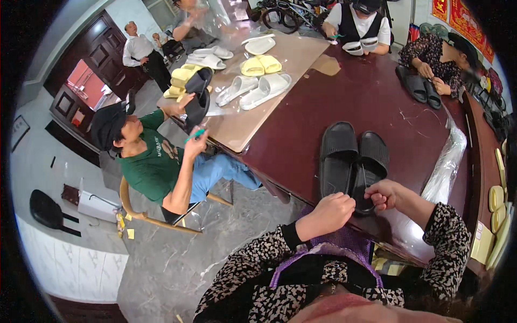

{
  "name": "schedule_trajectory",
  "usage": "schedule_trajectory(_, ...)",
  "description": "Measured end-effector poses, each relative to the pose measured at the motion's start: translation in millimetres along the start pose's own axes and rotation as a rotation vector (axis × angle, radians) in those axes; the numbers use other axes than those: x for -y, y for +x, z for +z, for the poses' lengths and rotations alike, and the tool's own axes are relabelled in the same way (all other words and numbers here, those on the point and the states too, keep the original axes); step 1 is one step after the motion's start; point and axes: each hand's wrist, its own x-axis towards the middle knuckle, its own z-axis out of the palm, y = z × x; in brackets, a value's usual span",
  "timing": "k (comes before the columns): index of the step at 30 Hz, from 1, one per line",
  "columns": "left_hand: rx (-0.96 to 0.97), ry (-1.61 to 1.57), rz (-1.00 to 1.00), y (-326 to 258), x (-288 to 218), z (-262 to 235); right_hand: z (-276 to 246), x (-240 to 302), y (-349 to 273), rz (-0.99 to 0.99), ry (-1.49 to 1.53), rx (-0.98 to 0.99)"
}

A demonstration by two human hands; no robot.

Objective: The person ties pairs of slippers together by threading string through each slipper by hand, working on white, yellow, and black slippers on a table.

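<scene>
A pair of black ribbed slide sandals lies at the table's near edge: a left slide (338,156) and a right slide (372,151), side by side with their straps facing away from me. My left hand (327,216) is closed beside the heel of the left slide; whatever its fingers pinch is too small to make out. Over the right slide's heel, my right hand (383,195) is closed, thumb against fingers. A thin pale strand (364,175) rises from its fingertips across the footbed.
Clear plastic bags (446,161) lie along the table's right side. Yellow slides (261,65) and white slides (265,91) sit on a brown sheet (301,54) at the far left. Co-workers around the table handle slides; one in green (148,169) sits at left.
</scene>
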Motion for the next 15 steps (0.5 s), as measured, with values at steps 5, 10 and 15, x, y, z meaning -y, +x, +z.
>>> schedule_trajectory(5,0.003,0.003,-0.118,11.3,17.7,5.5,2.7,22.3,3.1,-0.077,0.014,-0.188)
schedule_trajectory(10,0.004,-0.154,-0.212,18.7,19.7,6.8,15.8,46.3,-1.6,-0.124,-0.098,-0.143)
schedule_trajectory(15,0.013,-0.214,-0.288,25.0,12.9,18.2,7.0,32.5,-10.6,-0.151,-0.074,-0.216)
